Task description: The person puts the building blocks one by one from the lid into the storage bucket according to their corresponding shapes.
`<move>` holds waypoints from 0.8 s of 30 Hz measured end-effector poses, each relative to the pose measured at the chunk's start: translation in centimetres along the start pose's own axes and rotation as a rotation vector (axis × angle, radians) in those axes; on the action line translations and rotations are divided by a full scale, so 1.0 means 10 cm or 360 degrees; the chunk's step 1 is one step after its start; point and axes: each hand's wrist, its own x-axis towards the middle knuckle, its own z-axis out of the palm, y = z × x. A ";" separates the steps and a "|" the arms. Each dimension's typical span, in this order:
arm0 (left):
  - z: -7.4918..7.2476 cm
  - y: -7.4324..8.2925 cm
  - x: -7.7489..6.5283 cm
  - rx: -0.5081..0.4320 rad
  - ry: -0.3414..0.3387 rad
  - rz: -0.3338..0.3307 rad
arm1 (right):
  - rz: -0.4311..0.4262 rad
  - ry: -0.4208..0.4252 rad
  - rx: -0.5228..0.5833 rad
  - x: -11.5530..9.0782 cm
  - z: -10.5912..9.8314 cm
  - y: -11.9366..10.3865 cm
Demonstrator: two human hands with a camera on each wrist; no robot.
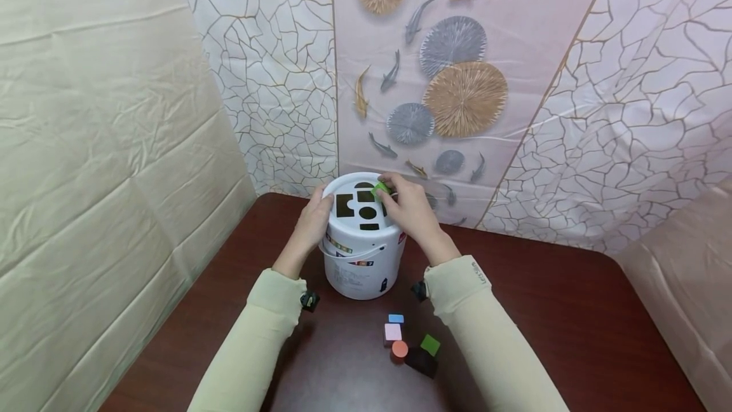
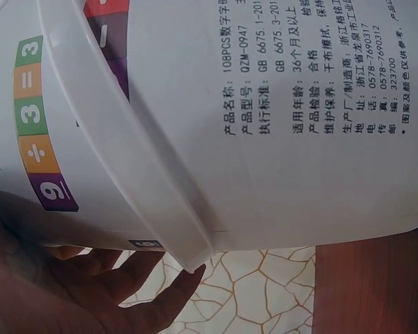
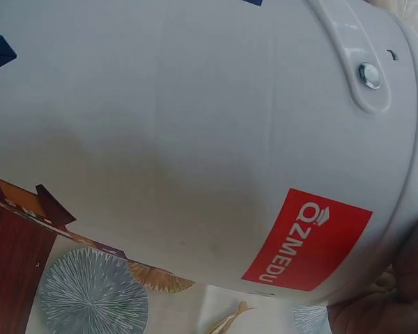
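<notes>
A white lidded bucket (image 1: 343,269) stands upright on the table, its lid (image 1: 337,224) cut with dark holes of several shapes. My left hand (image 1: 311,220) holds the bucket's left side, thumb at the lid's rim; in the left wrist view its fingers (image 2: 146,296) curve along the wall by the white handle (image 2: 136,167). Over the lid's right part, my right hand (image 1: 413,207) pinches a green block (image 1: 380,189) between thumb and fingers. Whether the block enters a hole cannot be told. The right wrist view shows mostly the bucket wall (image 3: 160,139), with part of the hand (image 3: 383,299) at the corner.
In front of the bucket, between the forearms, lie a blue block (image 1: 396,318), a pink block (image 1: 393,332), an orange-red round block (image 1: 399,350) and another green-topped block (image 1: 430,344). Dark reddish-brown table (image 1: 560,310) surrounds them. A patterned cloth (image 1: 286,68) hangs behind.
</notes>
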 end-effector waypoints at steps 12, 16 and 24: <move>0.00 -0.01 0.01 -0.0009 -0.0007 0.0005 | -0.0209 -0.0138 0.0014 0.02 0.05 -0.10; 0.00 -0.01 0.01 -0.0001 -0.0027 0.0008 | -0.0265 -0.0237 0.0118 0.00 0.04 -0.11; 0.00 0.00 -0.01 0.0003 -0.0023 -0.0003 | -0.0365 -0.0321 0.0429 -0.13 0.00 -0.02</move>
